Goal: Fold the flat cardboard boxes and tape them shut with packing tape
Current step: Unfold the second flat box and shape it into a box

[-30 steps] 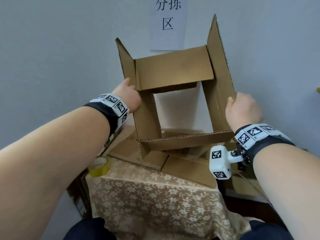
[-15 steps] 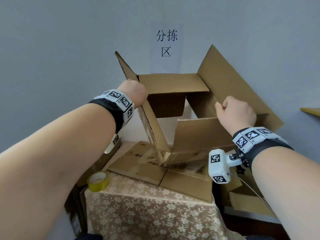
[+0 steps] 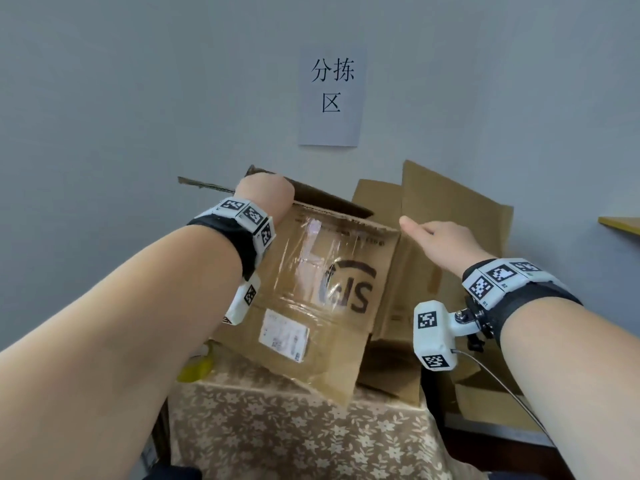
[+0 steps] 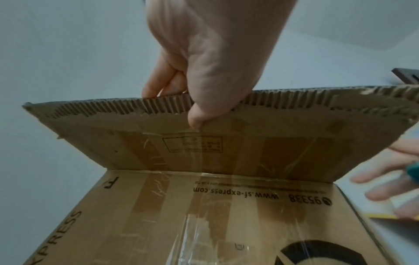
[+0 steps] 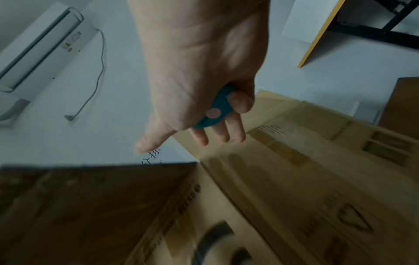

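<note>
The cardboard box point(image 3: 322, 289) is held up over the table point(image 3: 284, 434), tilted, its printed and taped side turned toward the camera and its lower corner down near the flowered cloth. The top flap point(image 4: 181, 136) is gripped by the left hand point(image 3: 265, 195): in the left wrist view the thumb point(image 4: 204, 111) is pressed on the flap's outer face while the fingers point(image 4: 156, 84) are curled over the torn, ribbed edge behind it. The right hand point(image 3: 440, 242) is seen just beside the box's upper right corner, apart from the cardboard as far as can be judged, with the thumb stretched toward that corner. From the right wrist view a small teal object point(image 5: 215, 107) is kept against the palm by the curled little finger, while the other fingers point(image 5: 217, 132) are left straight and spread; what the object is cannot be made out through the blur. A yellow tape roll point(image 3: 194, 368) is partly hidden under the left forearm at the table's left edge. More flat cardboard point(image 3: 450, 216) is leaned on the wall behind the right hand. A paper sign point(image 3: 330, 95) is stuck to the wall above.
</note>
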The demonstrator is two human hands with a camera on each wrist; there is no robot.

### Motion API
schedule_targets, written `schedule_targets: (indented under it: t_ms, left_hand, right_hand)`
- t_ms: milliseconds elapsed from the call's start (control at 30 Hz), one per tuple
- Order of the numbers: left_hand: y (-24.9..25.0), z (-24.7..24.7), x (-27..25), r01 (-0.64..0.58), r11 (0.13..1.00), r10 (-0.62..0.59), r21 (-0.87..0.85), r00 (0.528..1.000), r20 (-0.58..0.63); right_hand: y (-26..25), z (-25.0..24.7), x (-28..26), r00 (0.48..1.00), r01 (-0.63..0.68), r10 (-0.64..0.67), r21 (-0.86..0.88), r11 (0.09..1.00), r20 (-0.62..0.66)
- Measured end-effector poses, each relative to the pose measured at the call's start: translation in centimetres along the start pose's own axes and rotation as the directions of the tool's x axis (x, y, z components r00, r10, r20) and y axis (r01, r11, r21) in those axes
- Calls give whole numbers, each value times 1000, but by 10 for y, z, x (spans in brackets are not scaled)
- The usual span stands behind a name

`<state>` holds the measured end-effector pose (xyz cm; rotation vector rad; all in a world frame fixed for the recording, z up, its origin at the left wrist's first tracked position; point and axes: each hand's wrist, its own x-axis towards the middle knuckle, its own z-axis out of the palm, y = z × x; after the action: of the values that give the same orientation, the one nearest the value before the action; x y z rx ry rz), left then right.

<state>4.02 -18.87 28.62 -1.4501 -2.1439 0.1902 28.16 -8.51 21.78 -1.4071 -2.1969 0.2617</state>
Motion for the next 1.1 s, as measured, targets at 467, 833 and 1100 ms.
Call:
schedule_targets:
  t_ms: [467, 833, 1100]
  left_hand:
    - [-3, 12, -9, -146, 983, 145, 112, 989, 18]
    - [26, 25, -19, -283, 959, 283, 9, 959, -12]
    - [0, 38, -26, -72, 988, 80, -133, 995, 58]
  right_hand:
    - [3, 24, 6, 998, -8, 14, 104, 995, -55]
    - [16, 36, -22, 986, -113, 50, 419, 901, 160]
    - [-8, 41, -18, 995, -97, 80, 537, 838, 55]
